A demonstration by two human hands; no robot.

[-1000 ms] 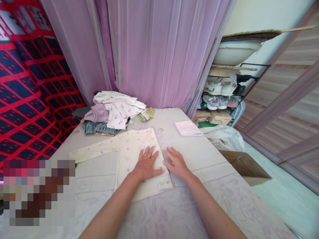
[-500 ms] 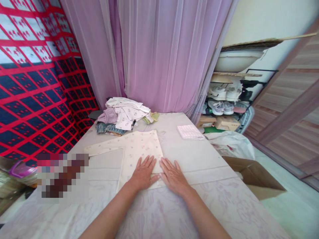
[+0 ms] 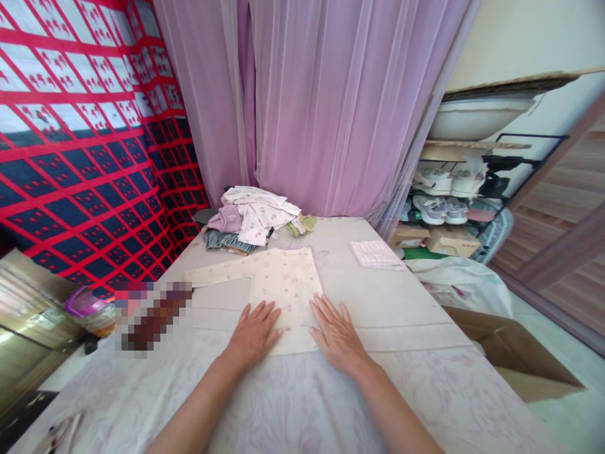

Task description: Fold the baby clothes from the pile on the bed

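A small cream garment with a faint print (image 3: pixel 283 284) lies flat on the pale bedsheet (image 3: pixel 378 378), one long sleeve stretched out to the left. My left hand (image 3: pixel 254 331) rests flat on its lower left edge, fingers spread. My right hand (image 3: pixel 336 334) lies flat at the lower right edge, fingers also apart. Neither hand holds anything.
A heap of mixed clothes (image 3: pixel 250 217) sits at the far end by the pink curtain (image 3: pixel 331 107). A folded striped cloth (image 3: pixel 375 254) lies far right. A cardboard box (image 3: pixel 520 359) and a shoe rack (image 3: pixel 454 202) stand to the right; a red patterned blanket (image 3: pixel 80 145) hangs left.
Both hands have slid back toward me along the garment and moved apart to its lower corners. The view has turned to the left.
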